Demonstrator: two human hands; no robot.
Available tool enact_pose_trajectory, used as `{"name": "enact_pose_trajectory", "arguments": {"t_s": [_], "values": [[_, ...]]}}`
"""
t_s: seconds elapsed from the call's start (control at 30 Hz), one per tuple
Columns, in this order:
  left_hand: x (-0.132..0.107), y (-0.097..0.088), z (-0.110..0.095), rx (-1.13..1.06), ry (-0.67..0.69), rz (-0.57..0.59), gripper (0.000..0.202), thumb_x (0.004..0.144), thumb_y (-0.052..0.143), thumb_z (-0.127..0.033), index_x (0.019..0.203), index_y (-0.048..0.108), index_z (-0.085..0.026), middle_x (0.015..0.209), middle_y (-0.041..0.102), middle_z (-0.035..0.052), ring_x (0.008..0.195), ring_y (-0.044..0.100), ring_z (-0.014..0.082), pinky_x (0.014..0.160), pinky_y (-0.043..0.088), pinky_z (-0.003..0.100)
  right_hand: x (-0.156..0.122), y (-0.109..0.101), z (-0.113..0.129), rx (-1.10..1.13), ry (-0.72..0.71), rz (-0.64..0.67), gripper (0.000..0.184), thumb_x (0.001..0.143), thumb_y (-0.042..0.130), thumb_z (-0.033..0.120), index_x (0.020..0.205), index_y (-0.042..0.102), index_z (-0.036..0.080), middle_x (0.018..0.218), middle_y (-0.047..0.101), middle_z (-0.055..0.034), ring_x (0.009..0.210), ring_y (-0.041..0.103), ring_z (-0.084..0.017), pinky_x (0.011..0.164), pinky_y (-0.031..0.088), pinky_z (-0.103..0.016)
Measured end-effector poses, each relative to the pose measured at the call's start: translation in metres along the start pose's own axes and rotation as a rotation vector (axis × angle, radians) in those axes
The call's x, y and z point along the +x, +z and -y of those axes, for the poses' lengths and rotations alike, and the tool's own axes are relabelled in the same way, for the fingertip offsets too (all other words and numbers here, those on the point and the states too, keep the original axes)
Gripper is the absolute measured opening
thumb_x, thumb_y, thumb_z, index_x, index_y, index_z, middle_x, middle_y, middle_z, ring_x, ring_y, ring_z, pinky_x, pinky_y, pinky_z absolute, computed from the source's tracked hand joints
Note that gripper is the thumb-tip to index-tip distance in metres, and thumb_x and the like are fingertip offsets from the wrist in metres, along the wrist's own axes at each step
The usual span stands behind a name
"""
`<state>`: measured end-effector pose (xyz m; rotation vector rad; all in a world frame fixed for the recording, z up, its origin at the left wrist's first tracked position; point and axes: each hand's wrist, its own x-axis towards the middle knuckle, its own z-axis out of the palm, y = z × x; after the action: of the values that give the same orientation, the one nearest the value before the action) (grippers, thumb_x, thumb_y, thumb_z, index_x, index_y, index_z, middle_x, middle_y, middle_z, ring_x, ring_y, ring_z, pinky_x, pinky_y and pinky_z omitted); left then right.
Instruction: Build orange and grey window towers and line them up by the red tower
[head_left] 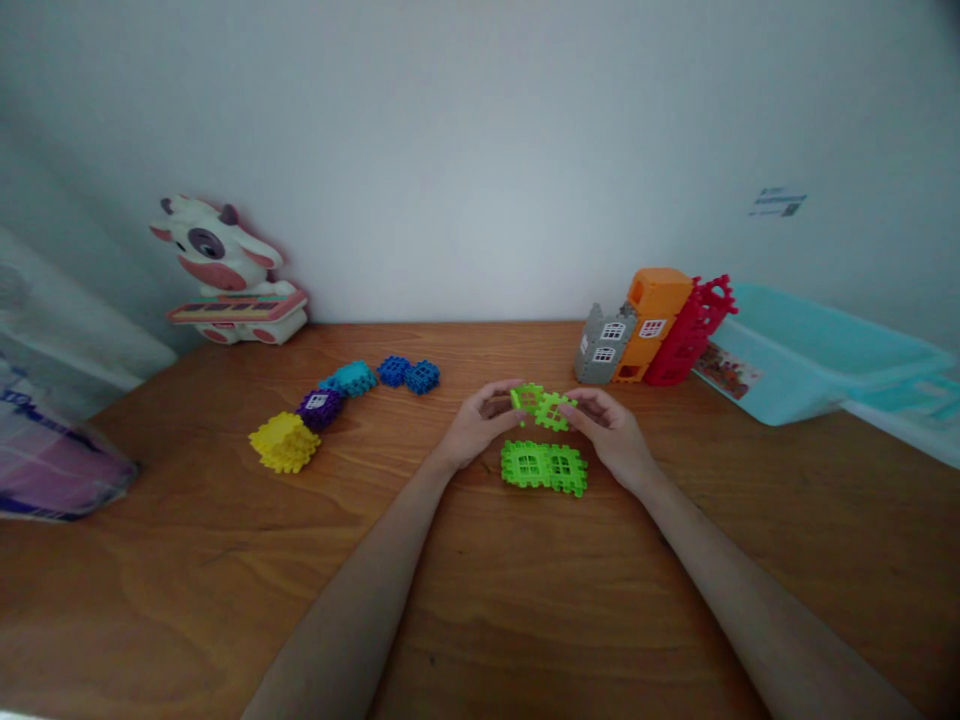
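Two joined lime-green building panels [541, 405] with toothed edges and window cutouts are held up between my hands. My left hand [480, 422] pinches their left end, where a side piece stands at an angle. With thumb and fingers, my right hand [609, 432] grips the right end. Just below, on the wooden table, lies another pair of joined lime-green panels [543, 467], also with window cutouts; neither hand touches it.
Stacks of yellow [285, 443], purple [321, 408], light blue [351, 378] and dark blue panels [409, 373] sit left. Assembled grey, orange and red blocks [651, 330] stand right, beside a turquoise bin [810, 370]. A cow toy keyboard [232, 290] and plastic package [56, 445] are far left.
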<state>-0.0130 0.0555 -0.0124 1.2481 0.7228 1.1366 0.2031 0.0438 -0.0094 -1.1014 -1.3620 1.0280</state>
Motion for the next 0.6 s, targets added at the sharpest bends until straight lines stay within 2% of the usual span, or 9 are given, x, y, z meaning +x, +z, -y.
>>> {"name": "enact_pose_trajectory", "arguments": {"t_s": [0.07,0.13,0.3,0.47,0.6], "values": [[0.0,0.001,-0.002,-0.06,-0.027,-0.07,0.054,0.076,0.08,-0.03,0.126,0.061,-0.024,0.13,0.063,0.0097,0.11,0.067,0.0211,0.101,0.053,0.043,0.0,0.0,0.001,0.08,0.046,-0.048,0.042,0.07,0.08,0.056,0.095,0.066,0.026,0.091,0.074,-0.0021,0.081,0.069,-0.02,0.069,0.059,-0.033],[0.0,0.002,-0.003,-0.112,-0.06,-0.084,0.054,0.076,0.08,-0.032,0.126,0.06,-0.025,0.131,0.061,0.0095,0.109,0.066,0.0214,0.096,0.055,0.044,-0.001,0.001,0.004,0.176,0.091,-0.084,0.042,0.069,0.081,0.055,0.097,0.066,0.028,0.093,0.073,-0.001,0.083,0.069,-0.021,0.062,0.059,-0.031],[0.0,0.005,-0.002,-0.1,-0.077,-0.042,0.049,0.077,0.08,-0.037,0.121,0.064,-0.021,0.129,0.063,0.0109,0.114,0.064,0.0237,0.098,0.055,0.043,-0.005,0.009,0.007,0.245,0.152,-0.03,0.042,0.07,0.081,0.052,0.103,0.069,0.029,0.1,0.075,-0.0013,0.083,0.069,-0.019,0.059,0.057,-0.028],[-0.002,0.005,-0.002,-0.015,-0.106,0.013,0.07,0.067,0.088,-0.031,0.13,0.059,-0.021,0.131,0.066,0.013,0.113,0.068,0.0259,0.099,0.054,0.045,-0.008,0.014,0.005,0.202,0.168,0.005,0.042,0.071,0.081,0.05,0.106,0.07,0.028,0.101,0.076,-0.0017,0.079,0.069,-0.017,0.058,0.055,-0.026],[-0.003,0.004,-0.002,0.002,-0.136,0.034,0.079,0.066,0.088,-0.03,0.137,0.055,-0.023,0.119,0.073,0.0114,0.105,0.072,0.0266,0.095,0.056,0.046,-0.008,0.016,0.01,0.251,0.182,-0.003,0.048,0.066,0.085,0.049,0.107,0.069,0.029,0.105,0.076,-0.0022,0.081,0.072,-0.019,0.059,0.056,-0.027]]}}
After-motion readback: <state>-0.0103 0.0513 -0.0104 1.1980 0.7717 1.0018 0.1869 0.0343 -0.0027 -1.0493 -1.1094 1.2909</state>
